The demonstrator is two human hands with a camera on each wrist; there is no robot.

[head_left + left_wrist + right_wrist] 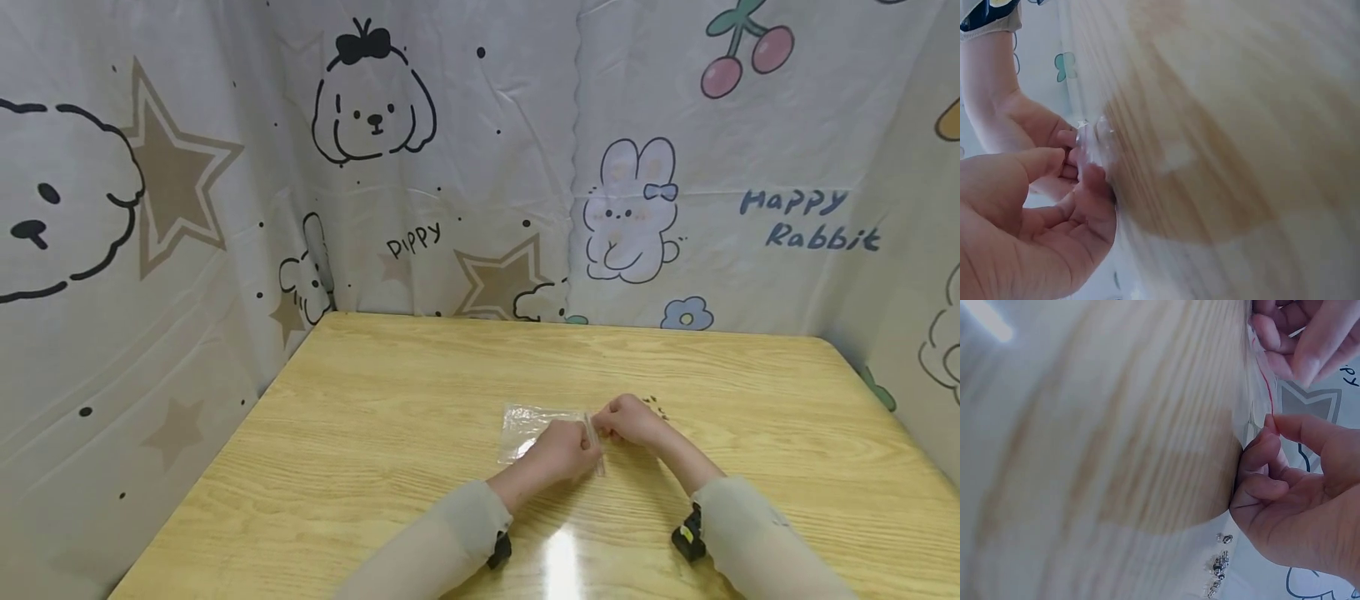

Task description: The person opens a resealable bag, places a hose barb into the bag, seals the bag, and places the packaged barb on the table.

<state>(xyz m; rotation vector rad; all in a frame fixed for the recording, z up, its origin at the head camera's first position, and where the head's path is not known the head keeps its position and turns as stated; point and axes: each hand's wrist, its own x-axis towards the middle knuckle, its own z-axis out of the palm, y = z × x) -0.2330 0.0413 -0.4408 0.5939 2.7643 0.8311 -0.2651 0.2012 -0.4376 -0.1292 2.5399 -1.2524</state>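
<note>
Right now my right hand [630,419] pinches the clear zip bag [519,427] at its red seal line [1268,384], while the fingers of my left hand [561,452] curl round that same edge. The bag lies on the wood-grain table [337,433], small metallic pieces [1219,569] just beyond my right hand.

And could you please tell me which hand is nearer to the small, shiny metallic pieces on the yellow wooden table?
Right. The right hand is close beside the small, shiny metallic pieces; the left hand is farther away, at the clear plastic bag.
</note>
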